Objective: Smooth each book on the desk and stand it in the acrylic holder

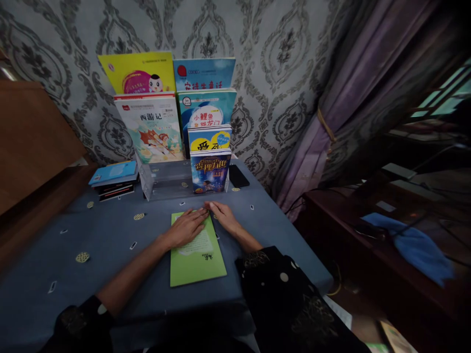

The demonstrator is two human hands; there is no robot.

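A green book (196, 272) lies flat on the blue tablecloth in front of me. Across its upper part my left hand (187, 228) rests palm down, fingers stretched toward the far right corner. My right hand (223, 215) is at that same corner, its fingers extended along the book's right edge and close to the left fingertips. Whether the right fingers press on the book is hard to make out. Just beyond my hands, a clear acrylic stand (167, 184) holds upright books, among them a dark blue book (209, 171) in the front tier and a white book (154, 132) at left.
A stack of books (115, 176) lies left of the stand. Behind the stand's right end is a black phone (238, 175). Patterned wallpaper backs the table. At right are a purple curtain (305, 132) and a dark red cabinet (349, 235) with a blue cloth (412, 247).
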